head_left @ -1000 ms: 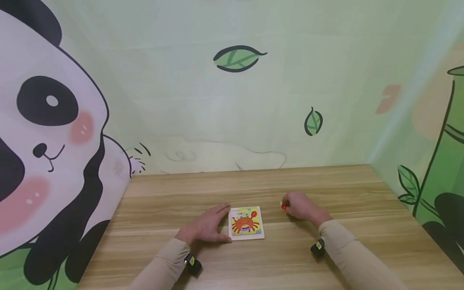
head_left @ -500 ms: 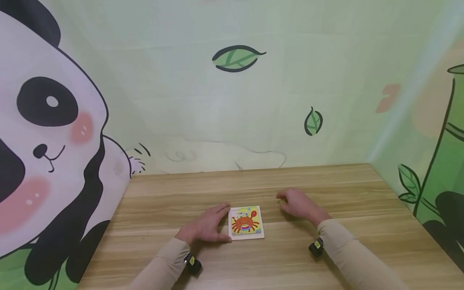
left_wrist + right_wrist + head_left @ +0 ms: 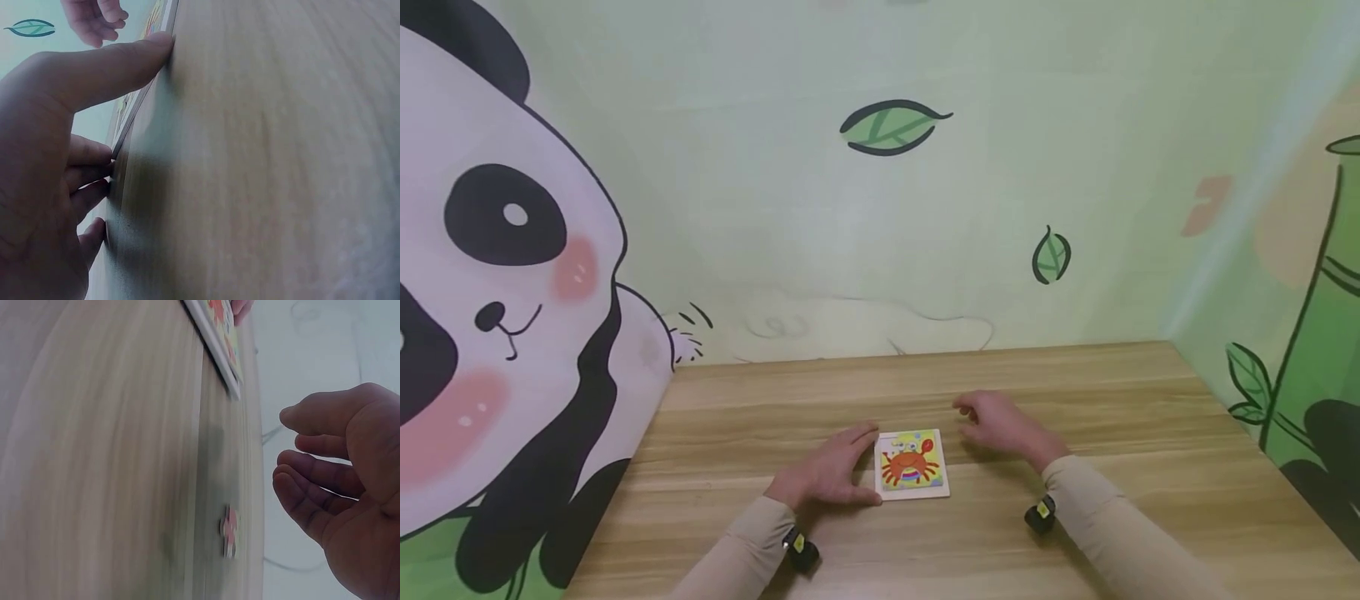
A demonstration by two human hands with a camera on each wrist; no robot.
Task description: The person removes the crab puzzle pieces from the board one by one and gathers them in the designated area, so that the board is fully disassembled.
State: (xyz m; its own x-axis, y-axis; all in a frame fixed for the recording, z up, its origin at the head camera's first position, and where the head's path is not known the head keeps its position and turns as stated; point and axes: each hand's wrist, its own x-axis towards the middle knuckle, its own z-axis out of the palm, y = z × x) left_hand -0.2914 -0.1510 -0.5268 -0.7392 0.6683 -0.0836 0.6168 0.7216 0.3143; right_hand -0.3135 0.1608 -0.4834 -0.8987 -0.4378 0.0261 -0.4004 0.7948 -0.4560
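Observation:
A square wooden crab jigsaw puzzle (image 3: 912, 463) in a pale tray (image 3: 925, 493) lies flat on the table. My left hand (image 3: 827, 468) is at the tray's left side, thumb at the near corner and fingertips at the far corner. The left wrist view shows that thumb (image 3: 125, 69) straight against the tray's edge. My right hand (image 3: 1000, 421) is above the table right of the puzzle, fingers loosely bent and holding nothing. One loose red-and-pale puzzle piece (image 3: 230, 531) lies on the table below it in the right wrist view; the head view hides this piece.
The wood-grain table (image 3: 760, 392) runs back to a light green wall cloth (image 3: 790, 208) with leaves and a large panda (image 3: 512, 250). A small black camera (image 3: 801, 550) is strapped to the left wrist, another (image 3: 1041, 515) to the right.
A second ago my right hand pinched a small red piece; its fingers have since let go. The hand has moved left, closer to the puzzle. My left hand stays at the tray.

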